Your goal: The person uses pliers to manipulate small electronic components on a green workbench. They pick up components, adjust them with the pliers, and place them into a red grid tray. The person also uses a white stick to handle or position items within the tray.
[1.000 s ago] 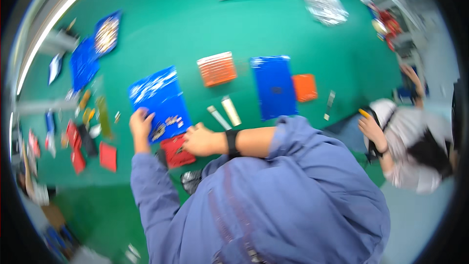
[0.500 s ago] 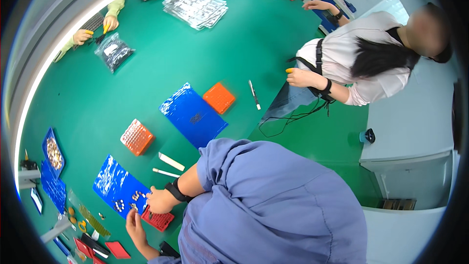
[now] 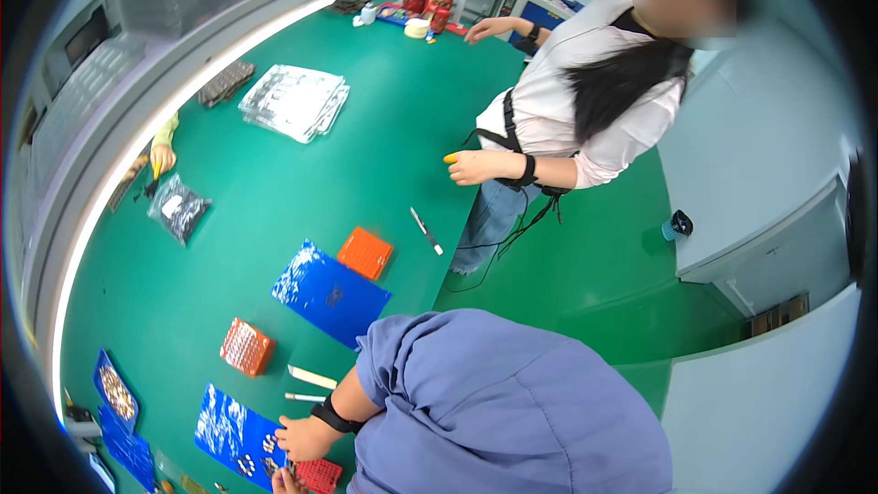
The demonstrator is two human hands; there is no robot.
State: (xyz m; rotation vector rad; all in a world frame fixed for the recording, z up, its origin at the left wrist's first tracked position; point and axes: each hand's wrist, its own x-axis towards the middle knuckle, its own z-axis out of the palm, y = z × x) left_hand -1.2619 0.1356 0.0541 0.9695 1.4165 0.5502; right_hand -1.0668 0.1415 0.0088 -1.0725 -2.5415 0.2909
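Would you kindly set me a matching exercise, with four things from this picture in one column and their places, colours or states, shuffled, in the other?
Column 1
1. Person's right hand
2. Sheet nearest that hand
3. Pen
4. Bin

Column 2
A. On the green floor
B. Blue, with small parts lying on it
C. On the green table, near the edge by the co-worker
D. Has a black strap at the wrist

Right pairs: 1-D, 2-B, 3-C, 4-A

Desk: green top
Blue sheets: flat
Orange blocks: two
Pen: black-and-white
Silvery packets: stacked
Clear bag: filled
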